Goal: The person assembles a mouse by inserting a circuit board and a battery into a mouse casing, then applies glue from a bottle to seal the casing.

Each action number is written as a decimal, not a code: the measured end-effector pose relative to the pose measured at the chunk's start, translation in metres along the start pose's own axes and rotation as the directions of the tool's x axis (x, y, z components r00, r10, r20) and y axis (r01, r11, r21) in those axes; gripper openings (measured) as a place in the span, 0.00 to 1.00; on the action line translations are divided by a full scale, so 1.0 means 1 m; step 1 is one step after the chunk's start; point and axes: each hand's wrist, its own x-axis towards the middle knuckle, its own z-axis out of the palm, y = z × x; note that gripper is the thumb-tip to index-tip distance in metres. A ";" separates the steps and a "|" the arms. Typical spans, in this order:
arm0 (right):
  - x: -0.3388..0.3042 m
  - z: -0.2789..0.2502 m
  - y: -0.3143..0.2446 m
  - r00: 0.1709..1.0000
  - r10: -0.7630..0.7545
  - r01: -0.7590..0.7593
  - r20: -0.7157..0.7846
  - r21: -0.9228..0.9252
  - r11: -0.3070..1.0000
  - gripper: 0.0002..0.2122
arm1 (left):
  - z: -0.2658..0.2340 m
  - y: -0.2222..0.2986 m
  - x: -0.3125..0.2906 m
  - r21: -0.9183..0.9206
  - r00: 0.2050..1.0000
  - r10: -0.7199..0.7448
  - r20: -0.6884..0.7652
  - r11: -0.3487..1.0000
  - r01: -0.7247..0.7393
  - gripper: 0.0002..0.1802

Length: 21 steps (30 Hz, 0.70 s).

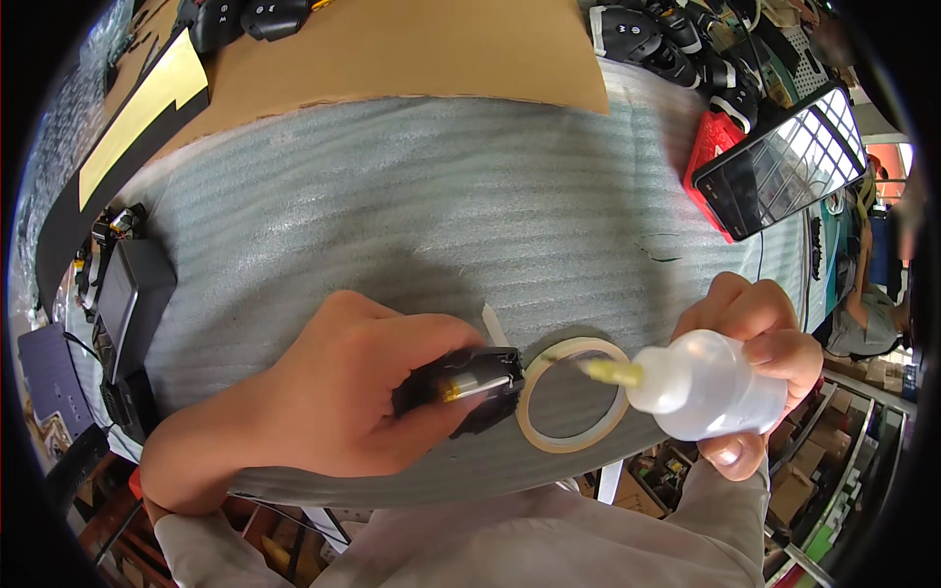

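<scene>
Right hand [760,343] grips a translucent squeeze bottle [711,387], yellow nozzle [613,371] pointing at the black part [469,387] clasped by the left hand [323,392].

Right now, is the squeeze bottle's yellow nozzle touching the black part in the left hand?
Apart. The head view shows grey foam between the nozzle and the black part.

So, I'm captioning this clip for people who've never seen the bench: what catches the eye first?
The two hands low in the middle: the left hand grips a small black part, and the right hand aims a squeeze bottle with a yellow nozzle toward it. Between them a tape ring lies on grey foam sheet; a phone sits upper right.
</scene>
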 end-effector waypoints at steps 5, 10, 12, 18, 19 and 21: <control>0.010 -0.005 0.000 0.989 -0.058 0.086 0.138 -0.206 0.975 0.28 | -0.002 -0.004 -0.001 0.035 0.999 0.026 0.045 0.999 -0.028 0.11; 0.016 0.005 0.002 0.998 -0.064 0.063 0.002 -0.175 0.983 0.21 | -0.001 -0.001 -0.003 0.065 0.999 0.011 0.033 0.998 -0.013 0.10; 0.017 0.005 0.002 0.998 -0.053 0.055 0.016 -0.194 0.980 0.22 | 0.000 -0.002 -0.001 0.078 0.999 0.010 0.045 0.997 -0.014 0.10; 0.020 0.005 -0.002 0.997 -0.013 0.030 0.075 -0.227 0.973 0.23 | 0.001 0.000 0.001 0.075 0.999 0.009 0.036 0.997 -0.012 0.11; 0.021 0.004 -0.003 0.996 -0.012 0.032 0.083 -0.242 0.970 0.23 | 0.001 -0.001 0.001 0.077 0.999 0.017 0.040 0.997 -0.020 0.11; 0.021 0.005 -0.002 0.995 0.005 0.018 0.096 -0.240 0.971 0.23 | 0.001 -0.002 -0.001 0.085 0.999 0.012 0.036 0.996 -0.015 0.11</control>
